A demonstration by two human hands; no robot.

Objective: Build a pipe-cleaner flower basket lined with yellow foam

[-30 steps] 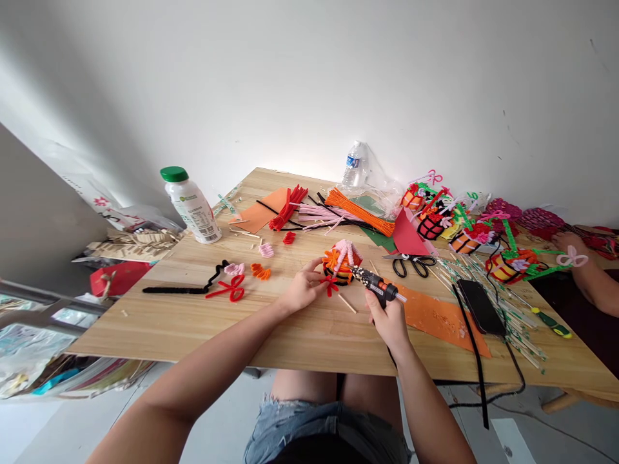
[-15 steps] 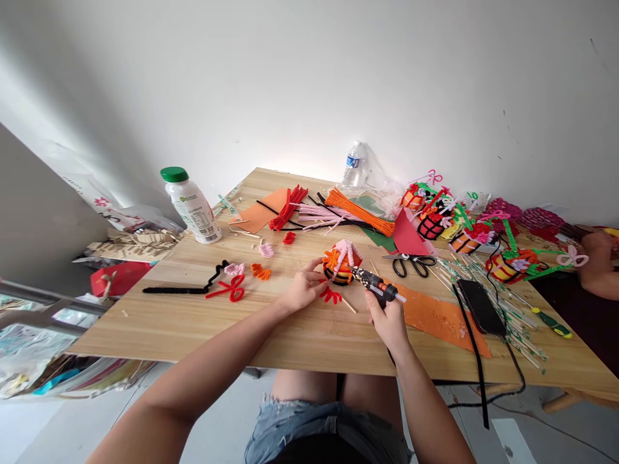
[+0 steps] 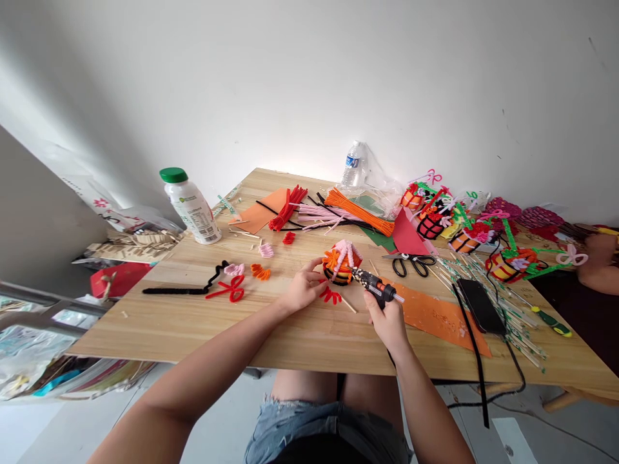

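Observation:
My right hand [image 3: 389,319] is closed round a black and orange glue gun [image 3: 374,286], whose tip points at a small pipe-cleaner basket [image 3: 341,261] of orange, pink and black on the wooden table [image 3: 193,322]. My left hand [image 3: 304,287] rests with curled fingers against the basket's left side, thumb and forefinger touching it. A small red pipe-cleaner flower [image 3: 331,296] lies on the table just below the basket, beside my left fingertips.
Loose pipe-cleaner shapes [image 3: 232,288], a white bottle with green cap [image 3: 190,206], bundles of pipe cleaners [image 3: 333,212], coloured paper, black scissors [image 3: 413,263], a phone [image 3: 480,305], finished baskets [image 3: 459,225] and a water bottle [image 3: 354,164] cover the table. Another person's hand [image 3: 597,261] is at the far right.
The red flower has dropped from against the basket to the table below it. The other person's hand at the right has drawn back. My hands have barely moved.

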